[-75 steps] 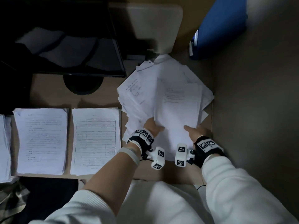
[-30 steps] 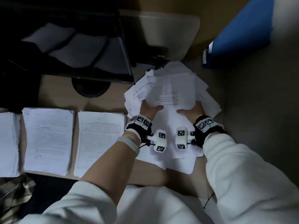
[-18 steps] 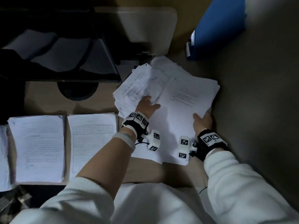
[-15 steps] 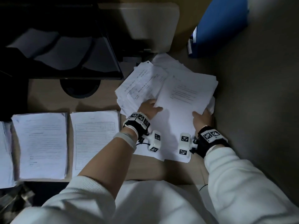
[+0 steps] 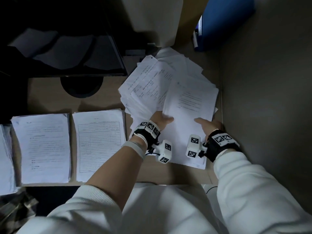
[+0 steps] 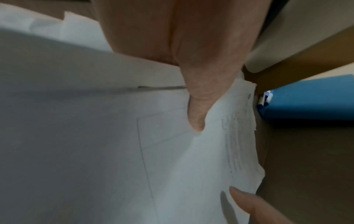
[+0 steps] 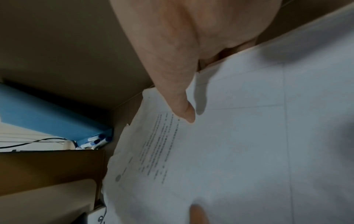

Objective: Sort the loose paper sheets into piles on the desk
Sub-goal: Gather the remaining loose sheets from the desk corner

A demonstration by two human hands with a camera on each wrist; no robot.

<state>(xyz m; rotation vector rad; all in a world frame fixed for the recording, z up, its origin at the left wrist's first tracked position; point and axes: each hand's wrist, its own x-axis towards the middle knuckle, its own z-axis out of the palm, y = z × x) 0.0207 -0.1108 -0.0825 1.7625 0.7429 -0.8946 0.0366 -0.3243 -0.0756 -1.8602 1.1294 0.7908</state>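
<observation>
A messy heap of loose printed sheets (image 5: 145, 85) lies at the desk's right end. On top of it sits a thick bundle of sheets (image 5: 187, 114), slightly tilted, its near edge over the desk front. My left hand (image 5: 160, 120) grips the bundle's left edge and my right hand (image 5: 208, 124) grips its right edge. Each thumb lies on top, and the fingers are hidden under the paper. The left wrist view shows the left thumb (image 6: 197, 118) pressing on the bundle (image 6: 172, 166). The right wrist view shows the right thumb (image 7: 184, 109) on the printed page (image 7: 239, 151).
Two squared paper piles (image 5: 42, 147) (image 5: 99, 146) lie side by side at the left, with a third (image 5: 5, 157) cut by the frame edge. A dark monitor with a round foot (image 5: 81, 86) stands behind them. A blue box (image 5: 224, 21) is at the back right. A grey partition (image 5: 270, 98) walls the right side.
Both hands slid further up the heap, swung the top bundle towards the right wall, then drew it back a little nearer to me. The sorted piles stayed put.
</observation>
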